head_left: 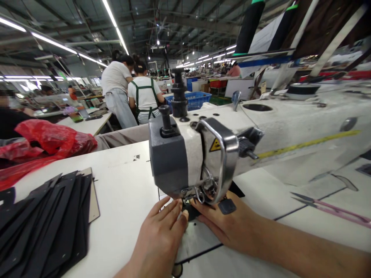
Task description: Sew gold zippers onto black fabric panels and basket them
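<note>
At the needle end of a white and grey sewing machine (168, 160), a small black flat piece (191, 213) lies on the white table. My left hand (162, 233) is closed at the left edge of this piece, its fingers close together and the thumb on it. From the right, my right hand (232, 218) reaches under the metal guard (230, 162), with its fingers together and pressed on the same piece. The machine head partly covers the right fingertips. How far the piece extends under the presser foot is hidden.
Long black flat pieces (55, 227) are fanned in a pile at the left. Behind them lies red plastic wrap (55, 141). Pink-handled thread snips (333, 210) rest at the right. Two people (145, 92) stand beyond, near a blue basket (195, 100).
</note>
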Tool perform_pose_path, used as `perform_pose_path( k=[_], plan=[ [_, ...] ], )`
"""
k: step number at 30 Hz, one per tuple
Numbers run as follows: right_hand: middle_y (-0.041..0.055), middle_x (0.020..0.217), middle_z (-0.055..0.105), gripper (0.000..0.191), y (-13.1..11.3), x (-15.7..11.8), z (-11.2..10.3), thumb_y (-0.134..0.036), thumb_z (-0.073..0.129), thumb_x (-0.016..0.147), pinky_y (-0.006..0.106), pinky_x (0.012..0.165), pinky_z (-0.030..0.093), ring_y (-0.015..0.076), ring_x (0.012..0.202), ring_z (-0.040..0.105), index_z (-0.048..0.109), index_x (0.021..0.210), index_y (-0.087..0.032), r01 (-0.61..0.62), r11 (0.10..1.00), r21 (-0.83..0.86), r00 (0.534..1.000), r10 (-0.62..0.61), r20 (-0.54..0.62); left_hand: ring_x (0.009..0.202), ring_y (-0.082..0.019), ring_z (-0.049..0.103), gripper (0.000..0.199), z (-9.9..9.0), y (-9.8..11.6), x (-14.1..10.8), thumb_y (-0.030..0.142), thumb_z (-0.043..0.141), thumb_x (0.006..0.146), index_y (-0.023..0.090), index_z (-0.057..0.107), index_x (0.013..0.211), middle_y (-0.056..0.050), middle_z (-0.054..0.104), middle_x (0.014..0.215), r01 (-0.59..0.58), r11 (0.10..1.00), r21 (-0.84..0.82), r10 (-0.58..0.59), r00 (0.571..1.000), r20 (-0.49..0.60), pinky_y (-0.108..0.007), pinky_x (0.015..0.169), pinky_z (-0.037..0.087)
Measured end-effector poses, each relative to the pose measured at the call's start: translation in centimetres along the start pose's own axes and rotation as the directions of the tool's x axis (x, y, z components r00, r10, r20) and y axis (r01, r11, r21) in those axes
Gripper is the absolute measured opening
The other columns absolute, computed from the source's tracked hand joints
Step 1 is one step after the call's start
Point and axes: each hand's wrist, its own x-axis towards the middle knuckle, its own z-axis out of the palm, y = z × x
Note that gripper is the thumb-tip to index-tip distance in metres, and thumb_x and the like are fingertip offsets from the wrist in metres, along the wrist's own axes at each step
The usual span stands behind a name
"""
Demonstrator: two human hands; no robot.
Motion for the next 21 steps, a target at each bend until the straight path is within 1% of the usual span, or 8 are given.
perform_pose_path(
  k=[4,7,10,14,17,21],
  plan=[
    [0.0107,0.091,0.066,0.018,0.14,0.03,0.06,-0.011,0.045,0.084,0.036,0.071,0.048,0.0232,0.08,0.059,0.061,0.089,-0.014,0.004,1.0,-0.014,1.0,-0.005,-0.024,0.092,-0.02,0.065,0.032,0.14,-0.03,0.13,0.016,0.033,0.093,0.014,0.064,0.09,-0.01,0.069,0.098,-0.001,1.0,0.002,0.001,1.0,-0.02,-0.039,0.089,0.051],
    [0.0108,0.094,0.065,0.018,0.32,0.21,0.08,-0.011,0.044,0.085,0.036,0.07,0.047,0.0232,0.08,0.059,0.062,0.086,-0.015,0.027,0.999,-0.023,0.999,-0.027,-0.025,0.089,-0.021,0.066,0.033,0.26,-0.21,0.23,0.016,0.032,0.094,0.014,0.064,0.088,-0.01,0.069,0.098,0.006,1.0,0.006,-0.006,1.0,-0.024,-0.039,0.085,0.053],
    [0.0102,0.095,0.065,0.017,0.26,0.4,0.07,-0.01,0.045,0.084,0.035,0.069,0.047,0.0228,0.079,0.059,0.061,0.081,-0.016,0.037,0.999,-0.025,0.999,-0.038,-0.022,0.09,-0.02,0.065,0.03,0.35,-0.35,0.24,0.016,0.034,0.093,0.014,0.064,0.09,-0.009,0.069,0.097,0.018,1.0,0.013,-0.018,1.0,-0.005,-0.039,0.086,0.052],
    [0.0097,0.089,0.066,0.015,-0.07,0.54,0.07,-0.007,0.047,0.081,0.032,0.067,0.047,0.0216,0.077,0.059,0.059,0.077,-0.015,-0.002,0.999,-0.044,1.0,0.002,-0.004,0.091,-0.021,0.065,0.03,0.53,-0.47,0.19,0.016,0.034,0.093,0.014,0.064,0.09,-0.009,0.069,0.097,0.02,1.0,0.008,-0.019,1.0,-0.009,-0.039,0.087,0.051],
    [0.0083,0.082,0.066,0.016,-0.19,0.59,0.19,-0.005,0.047,0.08,0.032,0.066,0.047,0.021,0.074,0.059,0.058,0.075,-0.015,0.003,0.997,-0.072,1.0,-0.003,-0.007,0.088,-0.02,0.066,0.027,0.72,-0.59,0.18,0.014,0.037,0.092,0.015,0.064,0.088,-0.009,0.069,0.095,0.02,1.0,0.005,-0.02,0.999,-0.026,-0.039,0.086,0.051],
    [0.009,0.085,0.066,0.013,-0.26,0.61,0.3,-0.005,0.049,0.079,0.032,0.067,0.047,0.0219,0.075,0.06,0.058,0.075,-0.014,-0.018,0.998,-0.059,1.0,0.017,-0.013,0.088,-0.02,0.066,0.023,0.86,-0.63,0.14,0.013,0.04,0.09,0.016,0.064,0.089,-0.008,0.069,0.095,0.036,0.999,0.003,-0.036,0.999,-0.038,-0.038,0.087,0.05]
  ],
)
